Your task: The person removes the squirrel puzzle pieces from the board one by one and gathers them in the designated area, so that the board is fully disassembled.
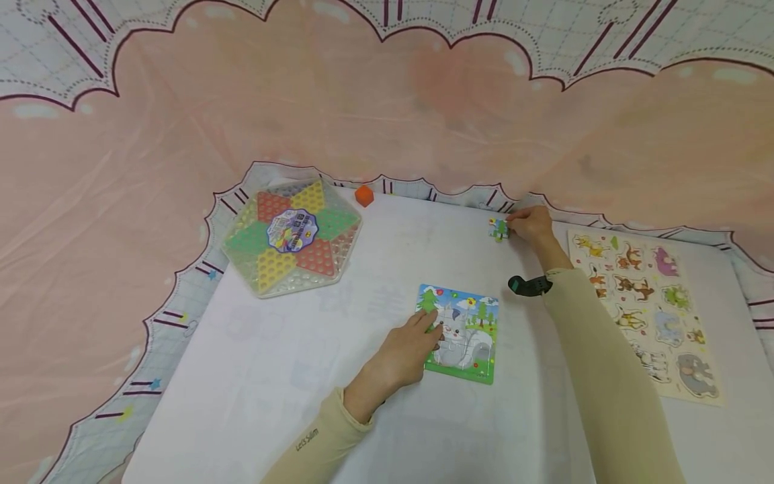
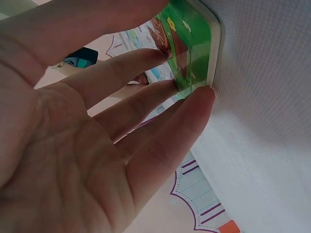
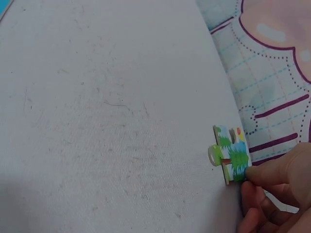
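A square squirrel jigsaw puzzle with a green border lies flat on the white table. My left hand rests over its left side, fingers extended; in the left wrist view the fingertips touch the puzzle's edge and face. By the table's far edge, my right hand pinches a small jigsaw piece between thumb and finger. Green trees and blue sky show on that piece in the right wrist view, tilted up at the edge of the tabletop.
A hexagonal Chinese checkers board lies at the back left, with an orange block beside it. An animal puzzle board lies on the right, partly under my right sleeve. Patterned cloth hangs behind the table.
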Demonstrator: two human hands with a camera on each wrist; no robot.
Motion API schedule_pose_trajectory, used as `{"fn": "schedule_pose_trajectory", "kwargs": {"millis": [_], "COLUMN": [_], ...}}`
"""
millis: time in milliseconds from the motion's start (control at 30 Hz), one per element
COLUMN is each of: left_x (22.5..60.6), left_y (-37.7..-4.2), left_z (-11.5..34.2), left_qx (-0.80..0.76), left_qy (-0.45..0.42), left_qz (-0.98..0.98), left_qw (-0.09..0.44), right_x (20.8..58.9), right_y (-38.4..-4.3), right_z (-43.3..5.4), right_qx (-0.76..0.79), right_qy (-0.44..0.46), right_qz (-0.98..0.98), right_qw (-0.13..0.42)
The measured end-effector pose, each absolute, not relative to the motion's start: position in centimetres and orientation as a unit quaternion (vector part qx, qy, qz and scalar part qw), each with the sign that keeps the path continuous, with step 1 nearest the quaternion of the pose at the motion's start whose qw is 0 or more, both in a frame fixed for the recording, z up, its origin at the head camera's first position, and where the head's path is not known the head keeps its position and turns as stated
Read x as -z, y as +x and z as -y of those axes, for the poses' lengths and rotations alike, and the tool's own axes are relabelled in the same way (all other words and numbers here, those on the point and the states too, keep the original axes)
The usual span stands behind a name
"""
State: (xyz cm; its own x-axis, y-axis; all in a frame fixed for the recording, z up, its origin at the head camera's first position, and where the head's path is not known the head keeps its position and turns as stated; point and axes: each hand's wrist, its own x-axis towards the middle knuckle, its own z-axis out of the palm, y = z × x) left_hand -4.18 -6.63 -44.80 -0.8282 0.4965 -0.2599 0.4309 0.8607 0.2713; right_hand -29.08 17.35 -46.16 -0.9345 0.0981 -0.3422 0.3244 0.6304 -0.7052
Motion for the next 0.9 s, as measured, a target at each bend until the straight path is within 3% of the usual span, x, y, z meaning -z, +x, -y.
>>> {"fn": "schedule_pose_trajectory", "kwargs": {"millis": [633,900], "left_x": [44.9,44.8], "left_y": [-4.2,-4.3], "left_z": [6.4,6.7], "left_qx": [-0.105,-0.113], "left_qy": [0.249,0.244], "left_qz": [-0.948,-0.948], "left_qw": [0.166,0.171], "right_x": [45.6,44.1], "right_y": [-28.0,-25.4], "right_z": [-19.0,-20.0], "right_qx": [0.451,0.451], "right_qy": [0.135,0.070], "right_qz": [-0.875,-0.883], "right_qw": [0.118,0.113]}}
